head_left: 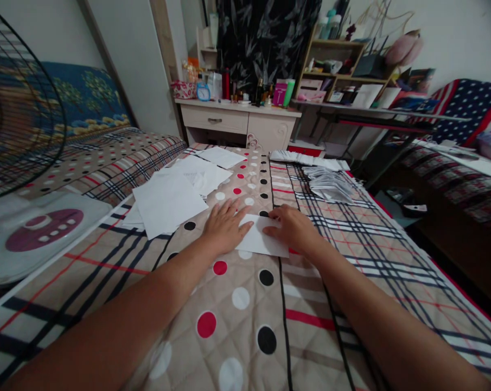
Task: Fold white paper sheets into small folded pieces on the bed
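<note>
A white sheet of paper (262,241), which looks folded into a strip, lies on the patterned bedcover in front of me. My left hand (225,225) rests flat at its left end, fingers spread, with the thumb on the paper. At the other end, my right hand (292,228) has its fingers curled and its thumb on the paper, pinching the right edge. Left of my hands is a loose pile of white sheets (170,203). Beyond my right hand sits a stack of folded papers (329,183), near a longer row of folded papers (308,159).
A fan (21,103) stands close on the left, above a white plastic package (45,233). At the far end are a white dresser (216,119) with bottles on top and a desk with shelves (335,76). The bed's right edge drops to a dark floor.
</note>
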`<state>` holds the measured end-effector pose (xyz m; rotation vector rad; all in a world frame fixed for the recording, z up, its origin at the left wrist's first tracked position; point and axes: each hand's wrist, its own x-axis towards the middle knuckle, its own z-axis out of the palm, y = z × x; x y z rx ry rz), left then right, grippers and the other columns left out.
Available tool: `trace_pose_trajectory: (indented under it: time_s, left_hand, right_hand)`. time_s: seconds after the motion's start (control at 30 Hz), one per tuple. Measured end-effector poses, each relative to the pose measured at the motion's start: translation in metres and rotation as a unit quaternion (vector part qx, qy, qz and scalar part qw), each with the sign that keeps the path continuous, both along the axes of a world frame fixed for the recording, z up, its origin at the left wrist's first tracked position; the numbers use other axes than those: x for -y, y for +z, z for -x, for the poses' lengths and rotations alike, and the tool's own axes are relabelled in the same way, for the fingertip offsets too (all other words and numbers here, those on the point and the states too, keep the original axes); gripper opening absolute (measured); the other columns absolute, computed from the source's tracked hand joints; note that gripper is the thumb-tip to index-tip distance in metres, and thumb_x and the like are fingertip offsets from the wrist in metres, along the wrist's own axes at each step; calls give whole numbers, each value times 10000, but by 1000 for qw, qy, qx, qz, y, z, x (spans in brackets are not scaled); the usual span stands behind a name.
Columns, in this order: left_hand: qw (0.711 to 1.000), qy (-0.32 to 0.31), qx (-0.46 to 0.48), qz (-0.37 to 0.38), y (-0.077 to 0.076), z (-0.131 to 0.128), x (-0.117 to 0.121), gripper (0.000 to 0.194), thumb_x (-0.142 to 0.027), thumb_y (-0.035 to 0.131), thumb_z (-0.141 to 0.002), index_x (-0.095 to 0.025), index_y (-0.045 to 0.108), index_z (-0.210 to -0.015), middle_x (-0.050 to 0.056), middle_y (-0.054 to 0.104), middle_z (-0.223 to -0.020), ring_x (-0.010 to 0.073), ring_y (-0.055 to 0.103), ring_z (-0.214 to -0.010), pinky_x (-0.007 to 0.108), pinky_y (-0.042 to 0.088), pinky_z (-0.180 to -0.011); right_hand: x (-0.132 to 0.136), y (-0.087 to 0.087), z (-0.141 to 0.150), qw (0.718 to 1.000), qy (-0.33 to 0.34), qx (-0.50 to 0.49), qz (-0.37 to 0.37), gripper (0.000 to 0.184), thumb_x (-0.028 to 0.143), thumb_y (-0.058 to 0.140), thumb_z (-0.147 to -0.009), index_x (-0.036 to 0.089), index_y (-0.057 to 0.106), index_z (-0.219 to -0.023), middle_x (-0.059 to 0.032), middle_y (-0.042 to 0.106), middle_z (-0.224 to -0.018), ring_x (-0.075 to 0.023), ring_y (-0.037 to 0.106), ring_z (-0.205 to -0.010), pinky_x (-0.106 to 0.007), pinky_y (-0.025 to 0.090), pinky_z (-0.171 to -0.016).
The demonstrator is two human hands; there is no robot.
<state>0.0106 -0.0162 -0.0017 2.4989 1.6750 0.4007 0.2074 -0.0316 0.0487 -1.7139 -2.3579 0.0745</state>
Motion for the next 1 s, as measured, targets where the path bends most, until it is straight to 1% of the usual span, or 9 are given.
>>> trace_pose_trajectory:
  time_s: [0.2, 0.3, 0.4, 0.5, 0.57, 0.67, 0.8, 0.9, 1.0]
  left_hand:
    - [1000, 2, 20, -14, -1, 0, -2, 556, -540, 358, -933, -289, 397, -1427, 72, 312, -1555, 316, 222, -1439, 559, 127, -1149]
    - [998, -2, 59, -29, -1, 2, -6, 545, -493, 399, -934, -225, 412, -1408, 114, 388, -1508, 311, 305, -1401, 538, 185, -1144]
    - [984, 26, 161, -74, 2, 5, -10, 556, -434, 416, -940, -137, 373, -1408, 186, 469, -1419, 290, 436, -1302, 479, 313, -1097]
    - [944, 89, 300, -104, 6, 7, -12, 562, -407, 502, -903, -132, 380, -1377, 183, 553, -1288, 251, 561, -1123, 423, 435, -989]
    - [914, 99, 390, -59, 7, 5, -11, 546, -405, 585, -849, -145, 455, -1312, 136, 627, -1129, 211, 619, -944, 376, 498, -873]
    - [862, 51, 499, 67, 8, -3, -5, 451, -454, 666, -777, -136, 624, -1094, 81, 678, -907, 173, 636, -774, 307, 512, -727]
    - [795, -25, 571, 203, 12, -15, 6, 361, -439, 761, -682, -128, 704, -857, 69, 711, -824, 148, 633, -685, 267, 487, -652]
    - [758, -7, 611, 227, 15, -18, 11, 302, -386, 795, -648, -127, 709, -777, 46, 701, -730, 114, 593, -596, 240, 453, -592]
    - [713, 43, 673, 190, 15, -18, 9, 278, -384, 792, -659, -135, 679, -706, 19, 666, -640, 88, 556, -549, 218, 415, -563]
  right_hand:
    - [-23, -7, -2, 996, -36, -50, 57, 359, 384, 769, -668, 185, 695, -958, -83, 718, -895, -211, 633, -782, -280, 411, -629]
    - [-26, -10, -9, 986, -40, -123, 108, 240, 350, 775, -641, 172, 695, -781, -61, 694, -721, -188, 605, -637, -270, 377, -545]
    - [-28, -17, -18, 921, -71, -344, 167, 215, 344, 745, -645, 154, 648, -677, -37, 649, -606, -151, 558, -509, -253, 364, -471]
    - [-29, -24, -23, 805, -144, -559, 140, 274, 353, 747, -616, 137, 645, -749, -11, 624, -564, -108, 483, -412, -232, 334, -406]
    - [-28, -27, -22, 760, -170, -620, 99, 321, 376, 763, -598, 132, 646, -771, 7, 607, -540, -82, 425, -375, -219, 293, -374]
    - [-24, -28, -14, 745, -158, -644, 68, 377, 418, 781, -589, 125, 658, -792, -15, 648, -597, -105, 493, -427, -226, 344, -392]
    - [-18, -26, -1, 750, -113, -648, 77, 442, 469, 793, -595, 131, 658, -846, -45, 691, -705, -159, 600, -548, -253, 444, -463]
    - [-15, -24, 6, 720, -87, -686, 63, 467, 524, 760, -647, 158, 623, -902, -17, 668, -717, -123, 570, -538, -223, 441, -466]
    - [-11, -23, 13, 681, -45, -726, 85, 462, 585, 691, -714, 190, 572, -922, 17, 628, -720, -83, 520, -512, -193, 416, -463]
